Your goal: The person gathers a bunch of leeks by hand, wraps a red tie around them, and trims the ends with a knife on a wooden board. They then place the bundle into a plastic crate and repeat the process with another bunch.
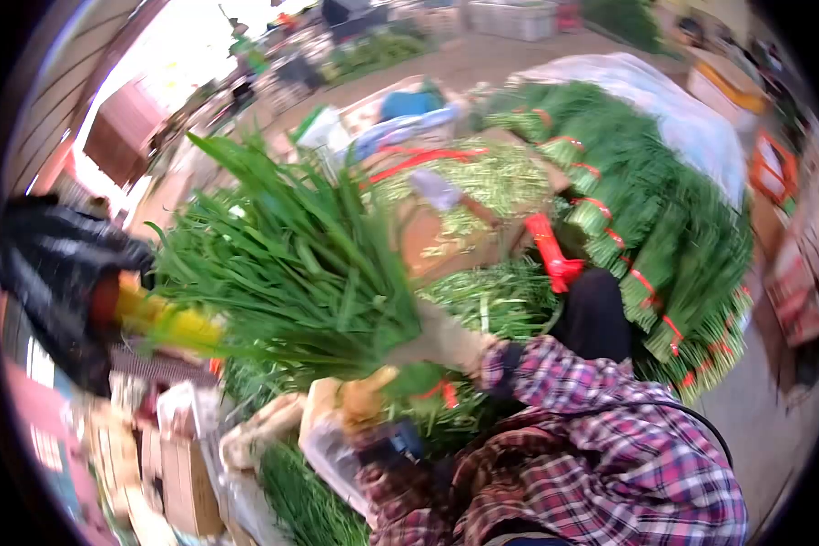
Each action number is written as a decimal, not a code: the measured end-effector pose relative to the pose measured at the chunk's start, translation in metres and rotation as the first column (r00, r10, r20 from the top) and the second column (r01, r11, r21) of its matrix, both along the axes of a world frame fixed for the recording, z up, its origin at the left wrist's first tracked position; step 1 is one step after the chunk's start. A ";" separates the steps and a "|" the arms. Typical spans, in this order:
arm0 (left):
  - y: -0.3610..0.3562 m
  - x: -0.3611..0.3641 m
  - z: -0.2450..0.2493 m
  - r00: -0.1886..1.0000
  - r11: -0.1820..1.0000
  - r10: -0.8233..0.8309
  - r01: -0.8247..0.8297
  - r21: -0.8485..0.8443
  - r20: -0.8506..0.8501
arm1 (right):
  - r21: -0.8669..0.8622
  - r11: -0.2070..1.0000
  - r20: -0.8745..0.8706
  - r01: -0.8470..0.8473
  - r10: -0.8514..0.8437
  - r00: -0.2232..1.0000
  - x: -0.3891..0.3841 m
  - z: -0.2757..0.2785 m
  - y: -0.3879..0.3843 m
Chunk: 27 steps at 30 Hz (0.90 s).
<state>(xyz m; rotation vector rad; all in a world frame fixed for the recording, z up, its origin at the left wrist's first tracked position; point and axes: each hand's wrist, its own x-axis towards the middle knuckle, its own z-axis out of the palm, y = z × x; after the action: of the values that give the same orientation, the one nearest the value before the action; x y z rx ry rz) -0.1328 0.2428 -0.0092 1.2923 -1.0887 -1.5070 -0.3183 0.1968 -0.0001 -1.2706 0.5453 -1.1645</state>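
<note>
A big bunch of long flat green leaves, like garlic chives (309, 255), fans out to the left in front of me. My right hand (450, 341) is closed around its lower end. Just below the bunch is my left hand (366, 400), blurred and orange-yellow as if gloved; its fingers cannot be made out. Beyond them a knife (437, 189) with a pale broad blade and brown handle lies among cut pale stalk ends (519, 177). A bundle of red ties (552, 253) hangs near my dark-clad knee (596, 314). Loose greens (491, 296) lie beneath my right hand.
Many green bundles tied with red bands (646, 227) are piled at right, by a pale plastic sheet (664, 100). A black plastic bag (55, 282) hangs at left. Cardboard boxes (182, 482) stand lower left. More greens (314, 500) lie at the bottom. A white crate (512, 20) is far back.
</note>
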 end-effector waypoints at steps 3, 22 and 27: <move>-0.027 0.000 -0.032 0.998 0.969 -0.026 0.013 -0.245 -0.050 | 0.189 0.982 -0.013 -0.009 0.011 1.000 -0.008 -0.011 -0.007; -0.147 -0.133 0.094 0.888 0.887 -0.449 0.431 -0.169 -0.093 | 0.616 0.779 0.624 0.117 -0.574 0.531 -0.185 -0.016 -0.089; -0.168 -0.090 0.010 0.900 0.876 -0.413 0.434 -0.209 0.138 | 0.553 0.789 0.585 0.267 -0.596 0.550 -0.311 0.011 -0.188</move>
<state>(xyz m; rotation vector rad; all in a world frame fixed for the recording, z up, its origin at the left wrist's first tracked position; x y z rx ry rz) -0.2225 0.0745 0.0010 1.0014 -1.6405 -1.5810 -0.6292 0.0086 0.0106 -0.1911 0.4552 -1.7607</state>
